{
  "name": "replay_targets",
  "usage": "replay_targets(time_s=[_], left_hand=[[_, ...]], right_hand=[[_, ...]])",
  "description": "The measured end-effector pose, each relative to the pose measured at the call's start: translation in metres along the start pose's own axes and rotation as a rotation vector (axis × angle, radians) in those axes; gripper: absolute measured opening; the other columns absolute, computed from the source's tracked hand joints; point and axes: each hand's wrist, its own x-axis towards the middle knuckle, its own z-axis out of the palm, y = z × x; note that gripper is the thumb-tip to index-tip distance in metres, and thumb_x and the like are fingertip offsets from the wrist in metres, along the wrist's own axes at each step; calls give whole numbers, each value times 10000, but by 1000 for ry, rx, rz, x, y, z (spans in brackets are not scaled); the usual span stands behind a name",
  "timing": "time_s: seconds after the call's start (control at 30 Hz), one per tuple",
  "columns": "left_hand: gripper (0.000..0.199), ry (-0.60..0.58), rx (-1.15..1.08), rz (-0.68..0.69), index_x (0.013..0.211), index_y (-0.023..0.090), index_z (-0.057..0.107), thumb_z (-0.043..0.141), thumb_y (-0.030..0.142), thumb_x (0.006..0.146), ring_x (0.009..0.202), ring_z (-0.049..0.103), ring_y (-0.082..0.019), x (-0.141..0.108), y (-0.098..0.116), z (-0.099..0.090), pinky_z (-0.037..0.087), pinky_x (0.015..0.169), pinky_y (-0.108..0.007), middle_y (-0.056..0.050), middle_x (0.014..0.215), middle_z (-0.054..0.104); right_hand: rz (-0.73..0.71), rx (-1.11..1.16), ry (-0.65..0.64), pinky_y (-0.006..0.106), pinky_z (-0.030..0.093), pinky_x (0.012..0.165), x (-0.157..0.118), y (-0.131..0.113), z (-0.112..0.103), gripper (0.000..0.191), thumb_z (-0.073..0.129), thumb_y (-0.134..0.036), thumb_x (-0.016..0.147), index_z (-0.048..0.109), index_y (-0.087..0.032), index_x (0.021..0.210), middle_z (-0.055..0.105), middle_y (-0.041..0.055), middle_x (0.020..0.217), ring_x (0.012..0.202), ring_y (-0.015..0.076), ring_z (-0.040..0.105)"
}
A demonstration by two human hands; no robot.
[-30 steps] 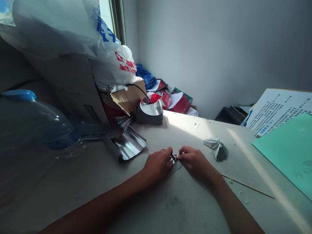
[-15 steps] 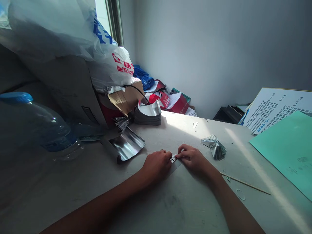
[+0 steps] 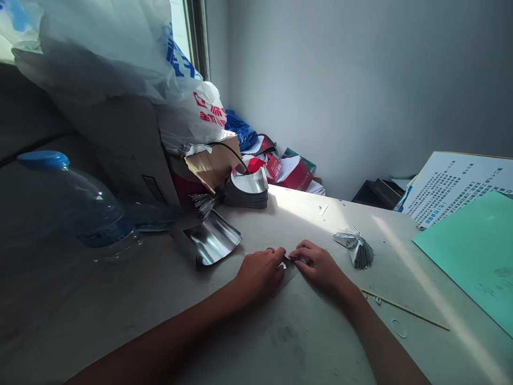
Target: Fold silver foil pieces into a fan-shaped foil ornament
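Two-handed work on a matte, off-white tabletop (image 3: 320,347). The L hand (image 3: 260,271) & R hand (image 3: 320,267) face each other w/ fingertips nearly meeting over a small, thin, greyish translucent sheet (image 3: 287,277), which lies at table level btwn & under them. R hand: thumb & forefinger pinched on the sheet's far end. L hand: fingers curled over its L side, touching; whether they pinch or only press can't be told, as the contact is partly hidden.

Surroundings: L of the hands, a shallow stack of curved, shiny silver sheets (image 3: 213,239); behind it, a taller stack of curved sheets w/ dark edges (image 3: 246,190) & a dark wiry metallic bundle (image 3: 203,204). R of the hands, a fan-shaped silver bundle, cinched at mid (image 3: 356,247); nearer, a slender pale wooden stick (image 3: 409,310) & a thin white ring (image 3: 399,328). Far R: a flat mint-green sheet (image 3: 468,256). Far L: a clear plastic bottle w/ blue cap (image 3: 98,206), upright.
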Motion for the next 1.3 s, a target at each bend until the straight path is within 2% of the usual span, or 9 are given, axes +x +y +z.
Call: replay_targets(time_s=[0.1,0.3,0.6,0.97,1.3], left_hand=[[313,16,-15,43,1233,260,559,417,248,954,945,675,-238,0,-2,3,438,705,-299,-76,1069,676],[326,23,-9,78,1145,271,624,344,237,982,894,674,-227,0,-2,3,441,693,-291,-67,1008,673],[300,34,10,83,1082,264,644,369,233,964,873,678,-244,1,-3,6,423,661,-303,-78,1014,678],[281,39,40,91,1069,255,608,344,252,976,847,681,-238,0,-4,6,369,594,-277,-57,999,679],[261,72,22,98,1038,242,612,358,267,982,846,688,-238,2,-5,12,391,618,-289,-48,981,685]], right_hand=[[7,-13,20,281,454,717,1,2,3,184,569,-187,922,729,-213,1009,649,48,1000,826,169,617],[15,-27,25,288,443,708,0,1,3,202,561,-204,938,747,-224,1015,645,38,966,800,162,604],[22,14,-1,300,457,740,0,-2,0,191,582,-296,959,746,-224,1027,658,50,983,838,176,628],[51,-23,6,302,439,729,0,-5,2,166,599,-283,946,732,-223,1024,651,43,986,836,179,610],[72,-52,0,298,431,733,0,-7,3,147,621,-271,926,727,-218,1013,648,33,991,841,173,602]])
